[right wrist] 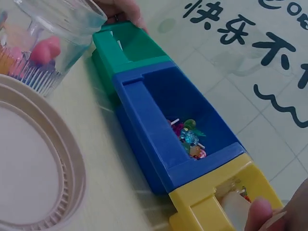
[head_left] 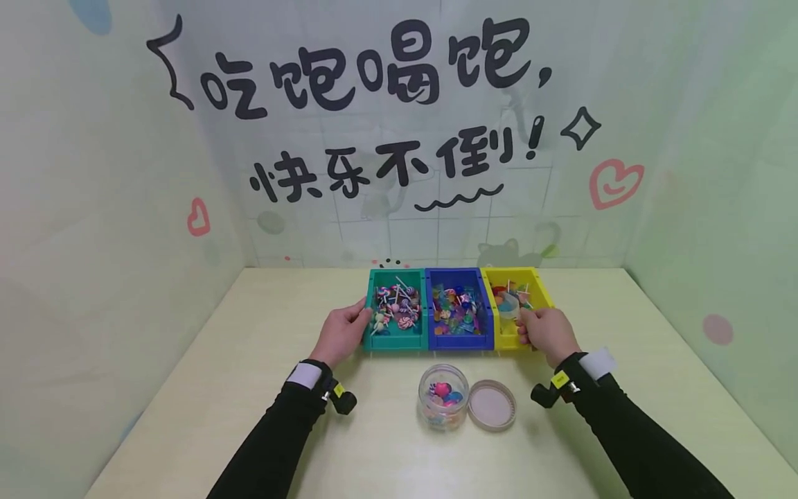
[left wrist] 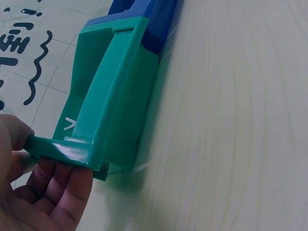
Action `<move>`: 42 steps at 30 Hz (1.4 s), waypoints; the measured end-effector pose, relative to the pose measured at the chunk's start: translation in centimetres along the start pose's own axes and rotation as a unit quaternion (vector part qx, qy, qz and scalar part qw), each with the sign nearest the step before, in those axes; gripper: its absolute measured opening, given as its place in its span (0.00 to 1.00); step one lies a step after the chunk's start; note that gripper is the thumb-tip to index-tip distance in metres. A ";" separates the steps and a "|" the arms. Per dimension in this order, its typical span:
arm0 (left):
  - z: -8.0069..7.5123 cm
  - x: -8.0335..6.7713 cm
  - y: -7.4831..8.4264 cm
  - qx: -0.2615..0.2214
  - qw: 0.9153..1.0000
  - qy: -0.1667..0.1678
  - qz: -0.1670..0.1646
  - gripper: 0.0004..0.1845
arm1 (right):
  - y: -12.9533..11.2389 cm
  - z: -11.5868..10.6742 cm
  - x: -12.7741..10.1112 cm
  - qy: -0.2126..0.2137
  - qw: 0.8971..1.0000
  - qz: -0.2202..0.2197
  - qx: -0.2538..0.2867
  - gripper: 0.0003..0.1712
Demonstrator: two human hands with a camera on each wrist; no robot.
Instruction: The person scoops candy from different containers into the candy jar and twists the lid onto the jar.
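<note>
Near the table's front edge stand an open jar [head_left: 443,397] and its lid [head_left: 492,405]. Beyond, left hand [head_left: 341,334] grips the green bin [head_left: 395,308], right hand [head_left: 548,334] the yellow bin [head_left: 516,305]; move both evenly, keeping the row level.

On the table [head_left: 249,388] sit 3 bins [head_left: 459,339], 1 jar [head_left: 443,397] and 1 lid [head_left: 492,405].

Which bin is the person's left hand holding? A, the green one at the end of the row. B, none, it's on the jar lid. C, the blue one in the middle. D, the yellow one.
A: the left hand grips the outer front corner of the green bin, while the right hand holds the yellow bin at the other end.
</note>
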State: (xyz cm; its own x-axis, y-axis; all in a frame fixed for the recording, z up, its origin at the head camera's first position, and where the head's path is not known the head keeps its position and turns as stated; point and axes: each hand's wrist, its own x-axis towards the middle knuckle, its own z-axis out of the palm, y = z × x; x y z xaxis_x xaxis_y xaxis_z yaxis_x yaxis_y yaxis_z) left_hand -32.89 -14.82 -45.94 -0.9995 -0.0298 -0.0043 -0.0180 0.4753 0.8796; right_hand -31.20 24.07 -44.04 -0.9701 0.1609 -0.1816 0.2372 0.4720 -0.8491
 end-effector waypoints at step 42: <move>-0.7 -4.1 3.0 -0.017 0.991 0.020 0.128 0.25 | 1.0 -3.9 -4.5 0.021 0.991 -0.029 0.127 0.30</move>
State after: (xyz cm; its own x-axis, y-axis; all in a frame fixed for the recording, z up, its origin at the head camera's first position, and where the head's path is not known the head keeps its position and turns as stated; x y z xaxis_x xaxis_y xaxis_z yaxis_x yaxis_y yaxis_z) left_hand -28.85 -13.86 -42.90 -0.9698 0.0529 0.2383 0.2367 0.4413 0.8656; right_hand -26.43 27.18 -42.15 -0.9775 0.1784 -0.1128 0.1559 0.2497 -0.9557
